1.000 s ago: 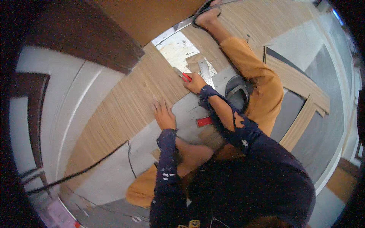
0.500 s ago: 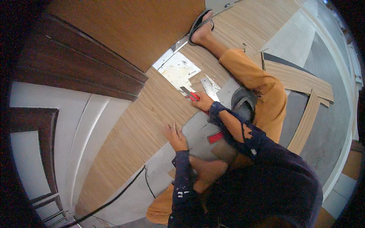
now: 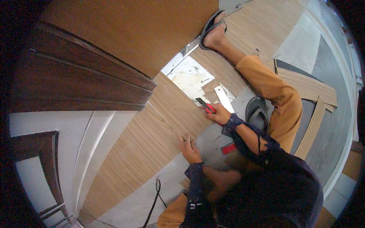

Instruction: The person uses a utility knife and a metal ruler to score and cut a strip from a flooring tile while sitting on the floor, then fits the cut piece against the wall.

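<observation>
We curl our right hand (image 3: 221, 114) around a red-handled utility knife (image 3: 210, 109), its blade pointing toward a pale floor patch (image 3: 188, 78), near a metal ruler (image 3: 224, 98). Our left hand (image 3: 190, 151), empty and loosely open, is at the edge of the wood-grain flooring (image 3: 148, 142).

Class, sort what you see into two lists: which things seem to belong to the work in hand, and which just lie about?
Seemingly part of the work:
red-and-black knife, in the right hand
wood-look floor planks, by the left hand
flat metal strip, near the knife

Seemingly just lying about:
loose dark sandal
black cable
red flat object, kind unclear
</observation>
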Demonstrator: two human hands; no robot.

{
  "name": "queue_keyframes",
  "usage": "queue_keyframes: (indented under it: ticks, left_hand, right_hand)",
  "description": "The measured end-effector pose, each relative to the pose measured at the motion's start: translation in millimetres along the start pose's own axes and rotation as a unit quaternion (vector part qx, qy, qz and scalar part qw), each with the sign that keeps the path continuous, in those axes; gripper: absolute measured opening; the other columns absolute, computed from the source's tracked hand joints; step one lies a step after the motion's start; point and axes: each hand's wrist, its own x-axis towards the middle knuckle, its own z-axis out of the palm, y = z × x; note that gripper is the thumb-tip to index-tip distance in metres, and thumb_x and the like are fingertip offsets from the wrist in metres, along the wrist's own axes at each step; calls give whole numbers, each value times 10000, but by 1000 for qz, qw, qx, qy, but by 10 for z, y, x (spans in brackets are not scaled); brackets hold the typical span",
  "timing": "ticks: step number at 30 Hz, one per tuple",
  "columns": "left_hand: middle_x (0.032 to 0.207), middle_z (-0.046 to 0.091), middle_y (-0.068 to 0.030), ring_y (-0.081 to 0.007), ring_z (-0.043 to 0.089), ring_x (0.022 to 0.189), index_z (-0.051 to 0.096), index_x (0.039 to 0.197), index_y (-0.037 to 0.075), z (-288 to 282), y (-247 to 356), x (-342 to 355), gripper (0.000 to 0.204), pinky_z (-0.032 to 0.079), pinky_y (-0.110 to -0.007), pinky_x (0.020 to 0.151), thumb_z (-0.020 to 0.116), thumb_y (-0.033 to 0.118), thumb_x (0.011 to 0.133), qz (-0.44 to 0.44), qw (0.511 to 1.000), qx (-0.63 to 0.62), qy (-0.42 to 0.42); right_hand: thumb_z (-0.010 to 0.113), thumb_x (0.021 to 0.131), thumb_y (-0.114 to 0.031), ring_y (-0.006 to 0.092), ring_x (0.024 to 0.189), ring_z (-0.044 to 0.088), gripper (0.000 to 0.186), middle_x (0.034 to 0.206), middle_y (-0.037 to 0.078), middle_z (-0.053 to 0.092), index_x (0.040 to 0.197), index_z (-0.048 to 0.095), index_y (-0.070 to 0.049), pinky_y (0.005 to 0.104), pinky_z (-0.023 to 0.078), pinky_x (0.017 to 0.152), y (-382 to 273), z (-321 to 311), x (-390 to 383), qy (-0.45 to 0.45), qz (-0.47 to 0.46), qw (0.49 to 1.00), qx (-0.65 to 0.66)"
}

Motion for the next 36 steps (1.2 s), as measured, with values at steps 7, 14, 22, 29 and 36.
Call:
queue_keyframes:
  ticks: [7,14,22,29,36]
  left_hand:
    - [1499,381,-287,-435,410,1362,638,1198,25,-55,76,8,298,336,-497,1112,591,87,910,7,999,-32,2]
    - [1486,399,-287,-432,463,1315,628,1196,24,-66,99,-28,290,384,-489,1066,588,79,914,15,999,-44,15]
    - [1477,412,-288,-430,473,1302,611,1237,46,-69,3,-73,331,395,-483,1044,559,61,910,-24,999,-40,-7]
    - [1489,423,-244,-431,447,1319,607,1241,64,-54,52,-5,324,341,-526,1074,567,102,921,12,998,54,19]
    - [1476,444,-231,-468,379,1338,577,1272,51,-56,97,24,363,307,-538,1086,584,150,923,71,993,84,52]
  right_hand:
    - [657,875,-189,81,536,503,216,645,-30,512,1018,639,-28,268,440,502,52,3,-5,-10,43,999,31]
    - [640,823,-133,77,546,498,131,610,-20,478,802,560,-31,276,410,494,34,3,-31,-8,39,999,18]
    - [649,792,-124,107,581,435,154,640,0,477,880,586,-14,319,392,539,-124,51,-83,-2,20,997,70]
    - [650,794,-147,113,625,474,225,660,19,502,942,592,12,322,416,570,64,38,-1,-4,-5,1000,-9]
    - [658,789,-151,143,614,519,248,657,49,549,968,611,15,345,445,579,27,12,-3,1,1,999,-34]
